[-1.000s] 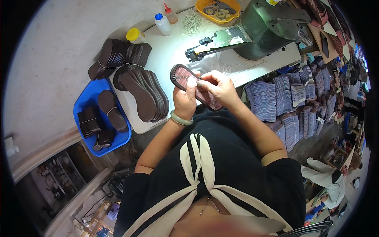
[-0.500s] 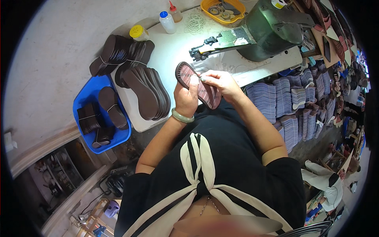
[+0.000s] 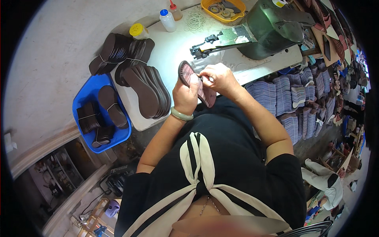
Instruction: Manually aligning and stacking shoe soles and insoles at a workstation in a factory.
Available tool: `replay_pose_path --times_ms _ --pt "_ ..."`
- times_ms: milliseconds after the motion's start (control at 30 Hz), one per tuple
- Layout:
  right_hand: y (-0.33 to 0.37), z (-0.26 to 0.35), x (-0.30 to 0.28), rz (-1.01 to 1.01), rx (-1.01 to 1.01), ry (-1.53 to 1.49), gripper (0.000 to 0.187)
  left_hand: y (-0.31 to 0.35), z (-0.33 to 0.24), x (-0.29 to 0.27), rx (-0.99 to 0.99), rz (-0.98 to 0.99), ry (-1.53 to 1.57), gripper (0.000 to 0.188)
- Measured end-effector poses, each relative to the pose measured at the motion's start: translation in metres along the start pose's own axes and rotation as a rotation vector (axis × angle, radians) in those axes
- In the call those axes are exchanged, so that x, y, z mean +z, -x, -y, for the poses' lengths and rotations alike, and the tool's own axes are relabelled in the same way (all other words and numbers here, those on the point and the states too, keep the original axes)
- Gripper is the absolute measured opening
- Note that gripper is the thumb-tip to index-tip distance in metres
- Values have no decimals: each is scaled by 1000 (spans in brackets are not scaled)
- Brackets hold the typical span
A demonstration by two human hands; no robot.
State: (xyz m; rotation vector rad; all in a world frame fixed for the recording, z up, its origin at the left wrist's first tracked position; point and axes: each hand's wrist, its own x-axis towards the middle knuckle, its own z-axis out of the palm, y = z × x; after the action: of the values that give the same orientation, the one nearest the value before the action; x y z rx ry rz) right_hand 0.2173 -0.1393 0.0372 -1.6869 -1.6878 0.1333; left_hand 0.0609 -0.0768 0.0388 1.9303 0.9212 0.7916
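Note:
My left hand point(image 3: 184, 96) grips a shoe sole point(image 3: 207, 95) by its side, the thumb lying across its face. The sole has a reddish patterned face and a dark raised rim, and it is held tilted above the front edge of the table. My right hand point(image 3: 222, 79) is closed in a pinch at the sole's right edge, near the left thumb. Whatever sits between those fingertips is too small to make out. Just beyond the sole is the narrow arm of a green sewing machine point(image 3: 270, 33).
Stacks of dark brown soles point(image 3: 147, 93) stand on the white table point(image 3: 173, 43) at the left. Beside it, a blue bin point(image 3: 123, 138) holds tied bundles. Bottles point(image 3: 167, 21), a cord coil point(image 3: 195, 21) and a yellow basket point(image 3: 211, 14) sit behind. Striped stacks point(image 3: 262, 98) fill the right.
My right hand has turned and risen slightly, its fingers curling more tightly at the sole's edge. The sole has tilted, showing less of its face. My left hand keeps its hold.

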Motion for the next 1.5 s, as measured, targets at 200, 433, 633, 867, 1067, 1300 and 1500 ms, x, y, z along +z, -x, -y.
replay_pose_path --times_ms 200,433,633,867,1067,1300,1500 --pt "5 7 9 228 659 -783 22 -1 6 -4 -57 -43 125 19" --pt "21 16 33 8 787 -1083 24 -1 0 -1 -8 -29 169 20" --pt "14 22 26 -2 845 -1168 22 -1 3 -1 43 -44 189 22" --pt "4 31 24 -121 400 -371 19 -2 -6 -5 61 -65 97 26" --pt "-3 6 5 -17 -148 21 15 -11 4 -19 -107 164 115 24" --pt "7 22 31 -27 519 -661 18 -7 2 -7 -59 3 245 21" --pt "11 34 33 -127 632 -797 16 -8 -5 -3 3 -69 286 22"
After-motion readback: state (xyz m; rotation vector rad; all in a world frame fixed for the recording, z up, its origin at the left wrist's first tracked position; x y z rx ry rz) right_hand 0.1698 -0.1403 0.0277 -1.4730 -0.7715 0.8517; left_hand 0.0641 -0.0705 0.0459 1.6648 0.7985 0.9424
